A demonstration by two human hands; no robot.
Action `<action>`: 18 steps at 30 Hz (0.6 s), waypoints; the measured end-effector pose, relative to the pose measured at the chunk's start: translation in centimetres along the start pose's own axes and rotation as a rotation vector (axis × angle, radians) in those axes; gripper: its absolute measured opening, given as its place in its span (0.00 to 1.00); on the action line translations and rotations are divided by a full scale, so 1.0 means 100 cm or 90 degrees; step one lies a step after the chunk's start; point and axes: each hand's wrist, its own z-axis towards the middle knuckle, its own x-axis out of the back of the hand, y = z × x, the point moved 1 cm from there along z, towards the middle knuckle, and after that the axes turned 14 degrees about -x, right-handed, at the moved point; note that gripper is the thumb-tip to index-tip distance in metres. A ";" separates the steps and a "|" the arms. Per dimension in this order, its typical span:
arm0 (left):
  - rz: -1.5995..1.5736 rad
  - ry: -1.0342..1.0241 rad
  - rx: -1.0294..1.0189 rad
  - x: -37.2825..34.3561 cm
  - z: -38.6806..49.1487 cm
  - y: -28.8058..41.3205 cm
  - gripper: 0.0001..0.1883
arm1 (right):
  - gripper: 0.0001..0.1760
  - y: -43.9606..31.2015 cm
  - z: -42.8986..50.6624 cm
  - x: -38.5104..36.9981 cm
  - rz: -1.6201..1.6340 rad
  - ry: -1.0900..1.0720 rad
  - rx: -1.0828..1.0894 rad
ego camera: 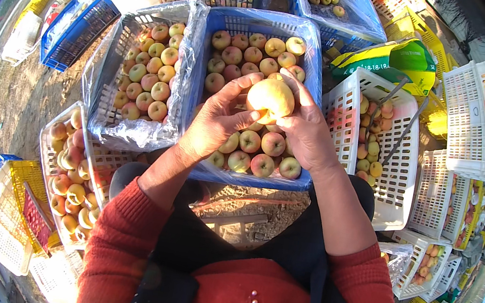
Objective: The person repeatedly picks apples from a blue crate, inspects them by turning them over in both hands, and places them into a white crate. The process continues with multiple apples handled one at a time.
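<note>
Between my left hand [220,118] and my right hand [310,132] is a yellowish apple [272,96], gripped from both sides by thumbs and fingers. Its hollow end faces toward me, brightly sunlit. Both hands hover over a blue plastic crate [250,180] with a clear film liner, which stands right in front of my knees. Rows of red-and-yellow apples [273,143] fill this crate; my hands and the held apple hide those in its middle.
Left stands a film-lined crate [191,51] of apples, with a white crate [96,180] of apples nearer me. A white crate [395,191] holding apples and dark handles [405,132] is at right. Beyond lie a green-and-yellow printed sack [390,60] and a blue crate [358,21] with a few apples.
</note>
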 end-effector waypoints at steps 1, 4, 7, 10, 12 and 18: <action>0.009 -0.001 -0.008 -0.001 0.000 0.000 0.33 | 0.43 -0.001 -0.001 0.000 -0.003 0.001 -0.003; 0.013 0.004 -0.009 -0.003 -0.001 0.000 0.34 | 0.43 -0.002 -0.002 0.000 -0.028 -0.002 0.004; 0.131 -0.018 -0.116 -0.008 -0.003 0.002 0.36 | 0.42 -0.003 -0.002 -0.003 0.120 -0.070 -0.014; 0.667 -0.137 -0.456 -0.012 -0.004 0.012 0.41 | 0.43 -0.004 -0.004 -0.006 0.186 -0.104 -0.054; 0.694 -0.148 -0.503 -0.016 -0.005 0.013 0.42 | 0.44 -0.005 -0.006 -0.008 0.225 -0.101 -0.047; 0.089 -0.047 -0.141 -0.019 -0.009 0.011 0.39 | 0.54 -0.012 -0.009 -0.010 -0.016 -0.057 0.100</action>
